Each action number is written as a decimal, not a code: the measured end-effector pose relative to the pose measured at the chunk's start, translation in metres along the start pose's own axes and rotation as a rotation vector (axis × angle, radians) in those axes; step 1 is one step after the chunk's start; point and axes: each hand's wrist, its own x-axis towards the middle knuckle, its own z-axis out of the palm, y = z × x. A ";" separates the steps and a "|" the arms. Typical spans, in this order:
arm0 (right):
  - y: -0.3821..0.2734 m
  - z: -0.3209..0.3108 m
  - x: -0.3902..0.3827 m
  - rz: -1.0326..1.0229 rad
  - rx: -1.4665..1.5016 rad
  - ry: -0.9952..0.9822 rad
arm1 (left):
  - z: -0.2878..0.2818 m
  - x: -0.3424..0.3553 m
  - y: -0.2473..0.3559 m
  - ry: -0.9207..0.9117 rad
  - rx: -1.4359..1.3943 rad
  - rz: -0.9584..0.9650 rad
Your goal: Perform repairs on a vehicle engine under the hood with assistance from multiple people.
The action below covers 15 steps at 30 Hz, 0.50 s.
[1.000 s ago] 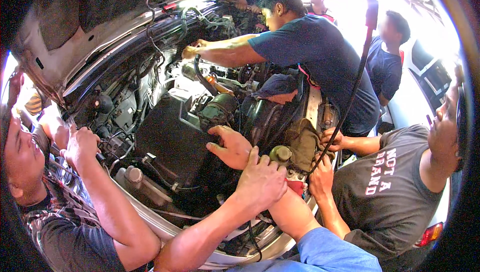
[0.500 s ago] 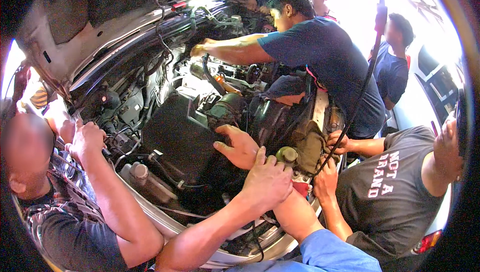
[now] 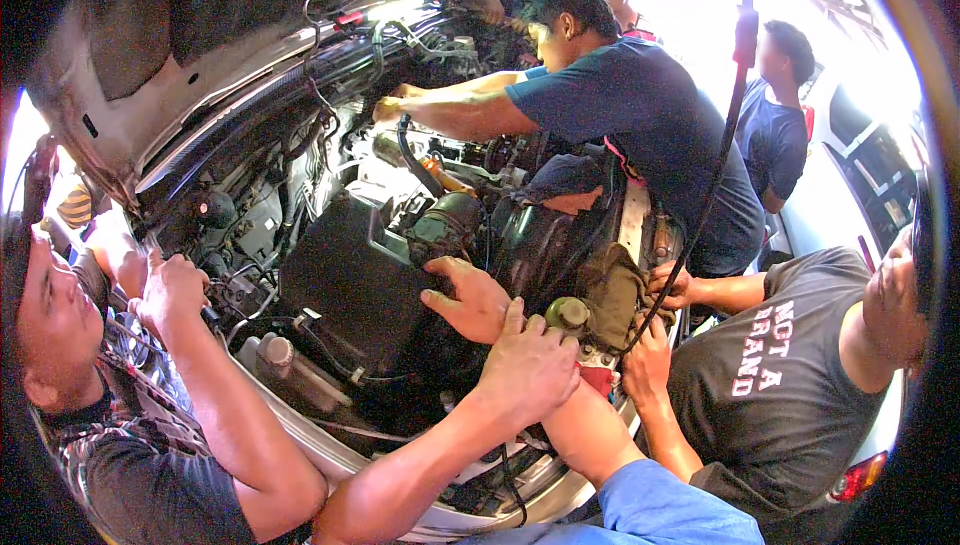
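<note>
My left hand (image 3: 530, 370) is closed round my right wrist, its fingers curled over the top. Past it, my right hand (image 3: 468, 300) stretches over the engine bay with fingers and thumb apart, and nothing shows in it. It is nearest the black plastic engine-bay cover (image 3: 340, 265) and a dark round intake duct (image 3: 440, 230); whether it touches either I cannot tell. Just right of my hands sits a greenish round cap (image 3: 567, 315). Beyond that, a brown cloth (image 3: 612, 290) lies by a co-worker's hands (image 3: 655, 345).
The raised hood (image 3: 150, 55) hangs over the far left, and a black rod (image 3: 720, 185) slants across the right. A co-worker in dark blue (image 3: 640, 95) leans over the engine's far side. At the left, a person's hands (image 3: 170, 290) grip near the fender. A capped reservoir (image 3: 285, 365) stands near front.
The whole view has shifted slightly. My hands keep the same hold and pose. The person at the left has tilted their head up, and the leaning co-worker's arms have shifted a little.
</note>
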 end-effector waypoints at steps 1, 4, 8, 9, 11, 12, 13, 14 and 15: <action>0.000 0.000 0.000 0.000 0.004 0.002 | 0.000 0.000 0.000 0.000 0.001 0.000; 0.000 0.000 0.000 -0.009 0.004 0.001 | 0.000 0.000 0.000 0.002 0.002 -0.005; -0.006 0.000 0.001 -0.087 -0.011 0.154 | 0.000 0.001 0.000 -0.002 0.012 -0.001; -0.008 -0.001 0.001 -0.125 0.014 0.166 | -0.001 0.001 -0.001 -0.013 0.012 0.002; -0.010 -0.004 0.000 0.124 0.132 0.182 | -0.002 0.001 -0.002 -0.011 0.015 0.012; -0.011 -0.004 0.002 0.082 0.049 0.192 | -0.002 0.001 -0.002 -0.013 0.021 0.026; -0.012 -0.004 0.003 0.074 0.047 0.188 | -0.002 0.000 -0.003 -0.008 0.020 0.015; -0.012 -0.004 0.002 0.052 0.005 0.091 | -0.003 0.000 -0.003 0.019 0.019 0.009; -0.012 -0.004 0.003 0.060 -0.057 -0.020 | -0.003 -0.001 -0.003 0.044 0.020 0.010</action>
